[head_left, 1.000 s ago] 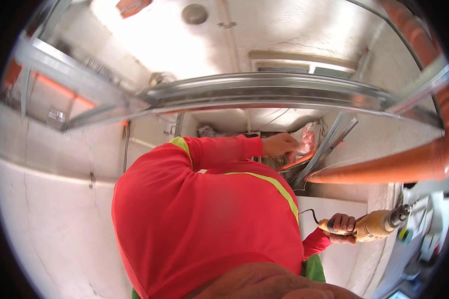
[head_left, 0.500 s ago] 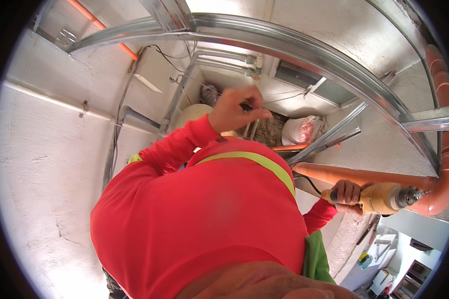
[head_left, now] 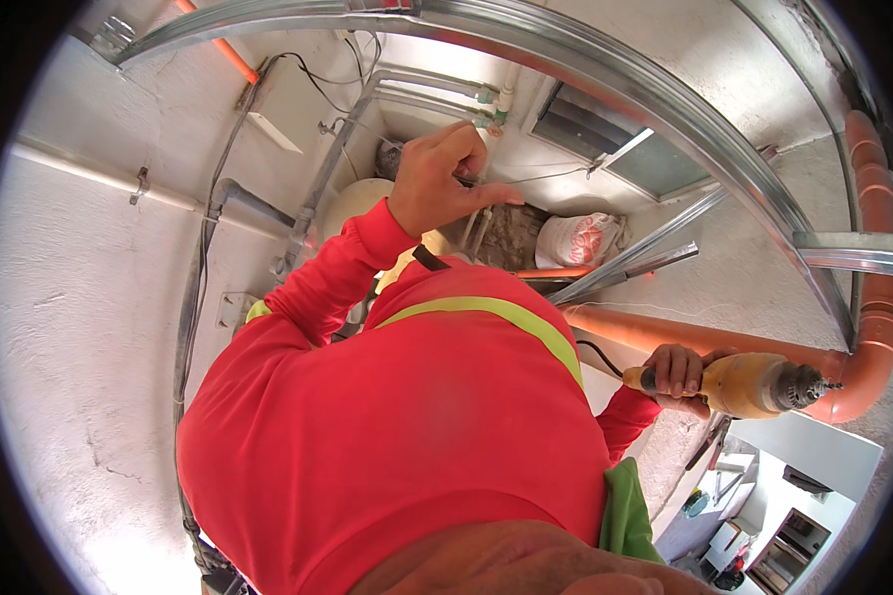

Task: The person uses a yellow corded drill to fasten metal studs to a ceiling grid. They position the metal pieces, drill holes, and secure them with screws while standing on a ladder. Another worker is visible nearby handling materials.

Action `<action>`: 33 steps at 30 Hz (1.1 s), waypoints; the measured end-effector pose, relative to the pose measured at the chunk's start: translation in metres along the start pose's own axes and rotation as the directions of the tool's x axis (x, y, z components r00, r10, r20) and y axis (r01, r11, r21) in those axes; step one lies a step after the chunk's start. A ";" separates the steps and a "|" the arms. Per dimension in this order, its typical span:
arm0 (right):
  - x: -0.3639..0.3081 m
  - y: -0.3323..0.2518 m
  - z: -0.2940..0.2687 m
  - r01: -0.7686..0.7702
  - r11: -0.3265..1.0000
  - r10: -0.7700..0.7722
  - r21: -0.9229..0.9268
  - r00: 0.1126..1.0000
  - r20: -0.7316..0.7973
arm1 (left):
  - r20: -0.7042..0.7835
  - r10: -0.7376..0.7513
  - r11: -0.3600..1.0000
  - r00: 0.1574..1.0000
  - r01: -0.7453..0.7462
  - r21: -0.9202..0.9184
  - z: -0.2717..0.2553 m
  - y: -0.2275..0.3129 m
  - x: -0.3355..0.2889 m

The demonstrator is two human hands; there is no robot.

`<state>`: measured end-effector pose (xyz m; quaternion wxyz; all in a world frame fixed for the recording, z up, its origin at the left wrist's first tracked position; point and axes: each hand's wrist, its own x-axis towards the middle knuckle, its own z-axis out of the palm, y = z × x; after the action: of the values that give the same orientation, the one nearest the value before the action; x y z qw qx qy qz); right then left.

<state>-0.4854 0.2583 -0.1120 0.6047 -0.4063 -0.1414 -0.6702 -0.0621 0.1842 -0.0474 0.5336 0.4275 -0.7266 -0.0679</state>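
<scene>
My right hand [head_left: 677, 373], at the right, is wrapped round the handle of a yellow power drill [head_left: 749, 385]. The drill's dark chuck and bit point to the right, close to an orange pipe elbow [head_left: 871, 382]. A black cord runs from the handle's rear. Raised in front of my chest, my left hand [head_left: 445, 178] has its fingers curled, with the thumb stretched to the right. Something small and dark shows between thumb and fingers, but I cannot make out what it is. Above both hands curves a galvanized metal channel [head_left: 605, 74].
An orange drain pipe [head_left: 704, 334] runs along the wall at right. Metal studs [head_left: 655, 243] cross below the channel. A white sack [head_left: 577, 240] lies far below, near a window [head_left: 605, 134]. Grey conduit and cables [head_left: 200, 258] follow the left wall. Shelves stand low at the right.
The view has shifted, so the metal channel sits higher. My left hand appears a little further left, its thumb straighter. The drill stays in my right hand, slightly lower and left.
</scene>
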 end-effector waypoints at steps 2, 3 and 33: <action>0.002 -0.001 0.003 -0.002 1.000 0.002 -0.009 1.000 -0.001 | -0.053 0.010 1.000 0.999 -0.010 0.008 0.002 -0.001 -0.002; 0.002 -0.002 0.005 -0.017 1.000 0.017 -0.011 1.000 0.002 | -0.089 0.008 1.000 0.996 -0.008 0.003 0.004 -0.002 -0.003; -0.040 -0.006 0.023 0.076 0.997 -0.068 0.018 0.959 -0.277 | 0.128 0.270 0.887 0.954 -0.194 -0.418 0.121 0.046 0.046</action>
<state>-0.4852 0.3034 -0.1246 0.5993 -0.2950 -0.0800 -0.7399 -0.1912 0.1379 -0.0393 0.5451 0.2107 -0.7890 -0.1899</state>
